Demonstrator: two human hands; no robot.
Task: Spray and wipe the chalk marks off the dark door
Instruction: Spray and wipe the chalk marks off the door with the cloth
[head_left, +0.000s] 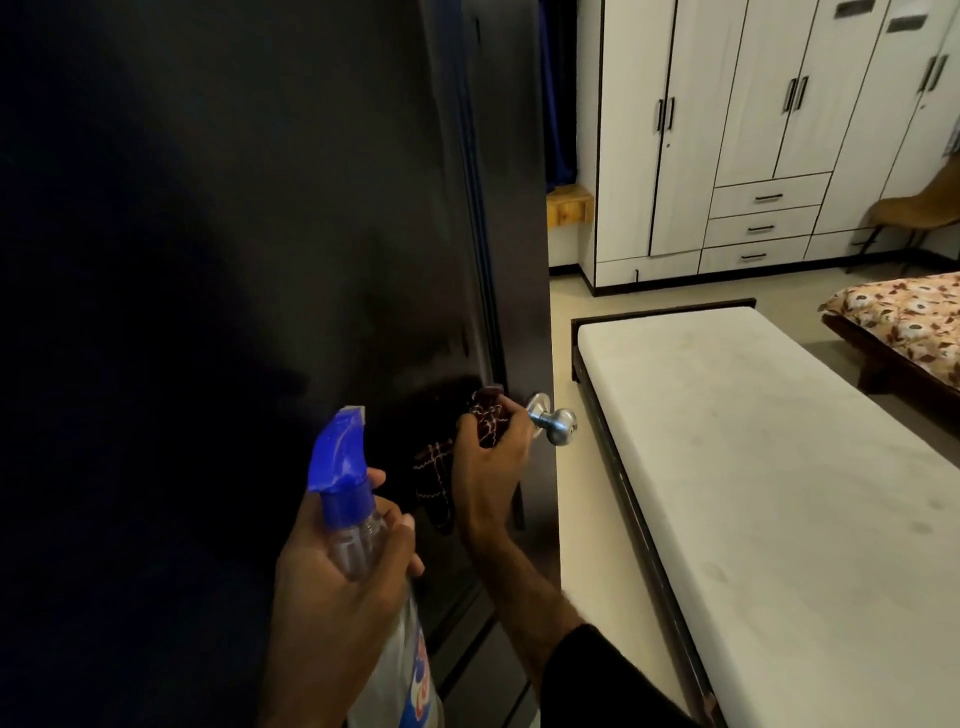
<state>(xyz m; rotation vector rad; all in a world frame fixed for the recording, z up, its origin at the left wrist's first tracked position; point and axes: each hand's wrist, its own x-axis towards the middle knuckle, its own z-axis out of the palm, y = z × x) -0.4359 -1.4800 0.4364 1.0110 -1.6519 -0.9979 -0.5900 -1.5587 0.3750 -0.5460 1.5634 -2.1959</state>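
The dark door (234, 234) fills the left and middle of the view, with faint smears near its right edge. My left hand (337, 587) grips a clear spray bottle (363, 519) with a blue trigger head, nozzle turned toward the door. My right hand (488, 467) presses a dark checked cloth (457, 457) against the door just left of the silver door knob (553, 423). Part of the cloth hangs below my fingers. I cannot make out chalk marks in this dim light.
A low bed with a pale mattress (779, 493) stands close to the door's right edge. White wardrobes (753, 130) line the far wall. A floral-covered bed (904, 322) and a brown chair (919, 208) are at the far right. Pale floor (566, 338) runs between door and bed.
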